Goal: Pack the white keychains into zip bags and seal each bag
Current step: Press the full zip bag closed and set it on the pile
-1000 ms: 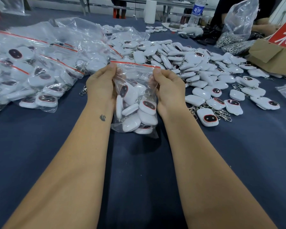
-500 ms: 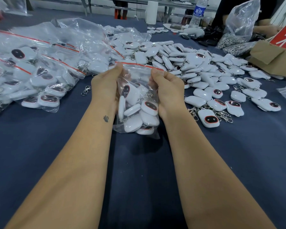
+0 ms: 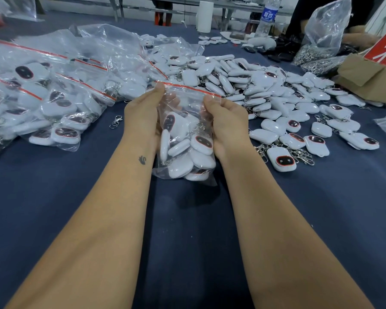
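A clear zip bag (image 3: 185, 143) with a red strip along its top stands between my hands, filled with several white keychains. My left hand (image 3: 142, 114) pinches the bag's top left corner with the thumb on the red strip. My right hand (image 3: 226, 121) pinches the top right end of the strip. The bag's bottom rests on the dark blue table (image 3: 187, 219). A big loose heap of white keychains (image 3: 265, 97) lies to the right and behind the bag.
Several filled zip bags (image 3: 54, 103) are piled at the left. A loose metal clasp (image 3: 116, 121) lies near my left hand. A cardboard box (image 3: 370, 79), a bag of metal clasps (image 3: 321, 41) and a water bottle (image 3: 266, 16) stand at the back right.
The bag and both hands have stayed close to where they were. My right hand's grip has shifted slightly outward toward the right end of the red strip.
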Action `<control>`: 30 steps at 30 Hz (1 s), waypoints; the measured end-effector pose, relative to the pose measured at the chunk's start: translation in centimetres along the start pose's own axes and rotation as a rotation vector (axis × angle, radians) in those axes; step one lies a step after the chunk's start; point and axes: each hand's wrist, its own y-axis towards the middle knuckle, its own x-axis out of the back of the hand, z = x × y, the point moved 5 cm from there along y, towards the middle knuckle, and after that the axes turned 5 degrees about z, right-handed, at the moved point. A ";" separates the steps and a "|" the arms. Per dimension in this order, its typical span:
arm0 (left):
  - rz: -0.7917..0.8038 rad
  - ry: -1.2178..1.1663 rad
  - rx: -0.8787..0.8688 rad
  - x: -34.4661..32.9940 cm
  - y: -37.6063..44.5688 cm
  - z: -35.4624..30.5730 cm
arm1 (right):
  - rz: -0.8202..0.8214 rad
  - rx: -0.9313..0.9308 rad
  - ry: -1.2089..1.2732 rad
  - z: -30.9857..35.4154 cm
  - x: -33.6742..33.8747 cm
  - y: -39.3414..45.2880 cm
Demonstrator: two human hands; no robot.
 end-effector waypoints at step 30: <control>-0.035 -0.079 -0.025 0.0 0.1 -0.1 | 0.017 0.040 -0.129 0.3 -0.1 -0.1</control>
